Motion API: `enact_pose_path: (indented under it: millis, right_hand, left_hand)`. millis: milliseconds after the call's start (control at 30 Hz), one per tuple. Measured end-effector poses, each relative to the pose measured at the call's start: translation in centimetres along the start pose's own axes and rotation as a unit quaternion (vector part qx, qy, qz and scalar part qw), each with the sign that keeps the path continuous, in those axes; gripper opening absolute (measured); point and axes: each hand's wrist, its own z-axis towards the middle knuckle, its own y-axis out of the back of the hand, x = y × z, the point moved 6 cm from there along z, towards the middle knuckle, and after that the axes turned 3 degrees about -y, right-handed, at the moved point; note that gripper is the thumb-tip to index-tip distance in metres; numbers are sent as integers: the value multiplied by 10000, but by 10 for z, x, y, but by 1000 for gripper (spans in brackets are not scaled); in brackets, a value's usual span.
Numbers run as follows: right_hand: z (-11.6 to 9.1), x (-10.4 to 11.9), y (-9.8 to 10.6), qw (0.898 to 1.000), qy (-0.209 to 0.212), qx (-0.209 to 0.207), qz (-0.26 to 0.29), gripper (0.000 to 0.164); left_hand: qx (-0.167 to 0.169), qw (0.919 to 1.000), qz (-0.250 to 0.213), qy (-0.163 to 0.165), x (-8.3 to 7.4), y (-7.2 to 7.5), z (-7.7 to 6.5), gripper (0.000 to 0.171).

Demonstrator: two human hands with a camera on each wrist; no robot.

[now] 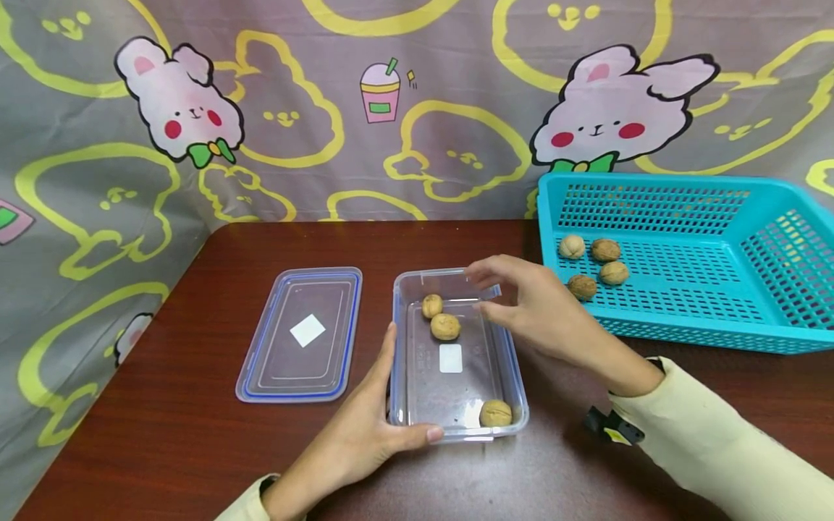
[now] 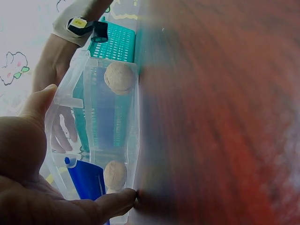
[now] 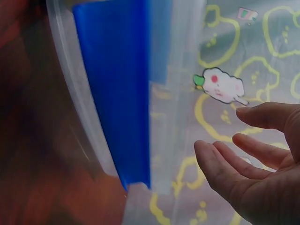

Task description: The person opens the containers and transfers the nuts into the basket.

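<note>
A clear plastic container (image 1: 417, 391) stands on the table with three walnuts inside: one walnut (image 1: 432, 306) and another walnut (image 1: 446, 327) toward the back, and a third walnut (image 1: 496, 413) in the front right corner. My left hand (image 1: 355, 427) holds the container at its front left corner, thumb across the front rim and fingers along the left wall. Over the back right rim hovers my right hand (image 1: 537, 307), fingers parted and nothing between them. The right wrist view shows the same right hand (image 3: 255, 164) empty, beside a blue flap (image 3: 117, 93) on the container.
A clear lid (image 1: 300, 362) with a blue seal lies left of the container. At the right stands a turquoise basket (image 1: 704, 325) with several walnuts (image 1: 605, 250) at its left end. A patterned curtain (image 1: 456, 72) hangs behind the brown table (image 1: 163, 405).
</note>
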Motion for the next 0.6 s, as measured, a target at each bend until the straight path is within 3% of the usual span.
enact_pose_path:
  millis: [233,600]
  right_hand:
    - [5,-3,-28,9996,262,132,-18,37]
    - [14,0,-59,9975,-22,688,-177,40]
  left_hand:
    - [-5,10000,67,22,1,0,0,140]
    - [0,10000,36,22,0,1,-1,139]
